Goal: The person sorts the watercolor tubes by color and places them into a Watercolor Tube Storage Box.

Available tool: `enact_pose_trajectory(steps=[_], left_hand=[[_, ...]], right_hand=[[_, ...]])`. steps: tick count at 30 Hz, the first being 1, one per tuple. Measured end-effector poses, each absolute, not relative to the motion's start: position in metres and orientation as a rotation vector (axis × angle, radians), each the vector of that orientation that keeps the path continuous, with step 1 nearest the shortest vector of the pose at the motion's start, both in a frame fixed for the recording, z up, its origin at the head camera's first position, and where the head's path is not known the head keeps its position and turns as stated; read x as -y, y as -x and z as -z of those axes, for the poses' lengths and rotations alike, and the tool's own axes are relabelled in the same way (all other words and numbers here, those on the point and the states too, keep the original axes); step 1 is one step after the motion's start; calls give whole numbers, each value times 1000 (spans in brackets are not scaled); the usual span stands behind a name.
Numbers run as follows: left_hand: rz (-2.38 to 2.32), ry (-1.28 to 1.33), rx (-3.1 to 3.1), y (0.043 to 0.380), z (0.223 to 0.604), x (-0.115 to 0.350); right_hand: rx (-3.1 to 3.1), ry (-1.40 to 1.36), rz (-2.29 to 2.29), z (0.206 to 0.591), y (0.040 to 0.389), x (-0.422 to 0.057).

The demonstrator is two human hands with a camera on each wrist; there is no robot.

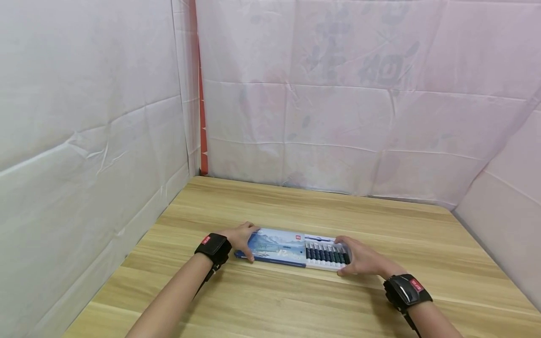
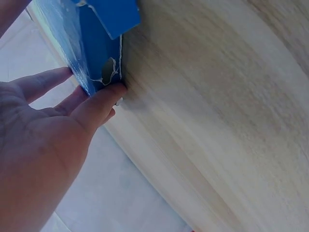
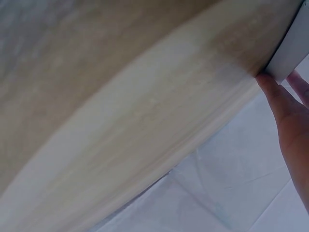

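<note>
A flat blue box sleeve (image 1: 276, 246) with a mountain picture lies on the wooden table. From its right end sticks a white tray (image 1: 323, 267) holding a row of dark paint tubes (image 1: 323, 254), with a thin blue item (image 1: 318, 239) along its far side. My left hand (image 1: 240, 238) grips the sleeve's left end between thumb and fingers. In the left wrist view, a blue end flap (image 2: 116, 17) stands out, and the cardboard edge looks torn. My right hand (image 1: 362, 257) holds the tray's right end, thumb on the near side, fingers on the far side.
The wooden table (image 1: 270, 300) stretches around the box on all sides. Pale creased sheets (image 1: 338, 117) hang behind it and at left and right. A narrow red strip (image 1: 203, 117) shows at the back left corner.
</note>
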State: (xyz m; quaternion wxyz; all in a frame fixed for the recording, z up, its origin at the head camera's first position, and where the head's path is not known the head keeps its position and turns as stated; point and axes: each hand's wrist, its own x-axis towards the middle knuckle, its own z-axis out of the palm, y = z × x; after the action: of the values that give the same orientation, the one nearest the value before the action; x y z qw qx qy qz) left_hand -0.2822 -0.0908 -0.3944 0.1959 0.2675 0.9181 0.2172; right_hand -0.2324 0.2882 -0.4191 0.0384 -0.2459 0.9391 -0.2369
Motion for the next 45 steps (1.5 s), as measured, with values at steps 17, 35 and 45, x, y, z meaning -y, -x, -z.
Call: enact_pose_trajectory(steps=[17, 35, 45], left_hand=[[-612, -723, -2581, 287, 402, 85], [-595, -712, -2579, 286, 401, 87], [-595, -725, -2566, 283, 396, 84]], right_hand=[[-2890, 750, 709, 418, 231, -283], [-2880, 739, 714, 418, 234, -277], [-2880, 745, 717, 419, 236, -274]])
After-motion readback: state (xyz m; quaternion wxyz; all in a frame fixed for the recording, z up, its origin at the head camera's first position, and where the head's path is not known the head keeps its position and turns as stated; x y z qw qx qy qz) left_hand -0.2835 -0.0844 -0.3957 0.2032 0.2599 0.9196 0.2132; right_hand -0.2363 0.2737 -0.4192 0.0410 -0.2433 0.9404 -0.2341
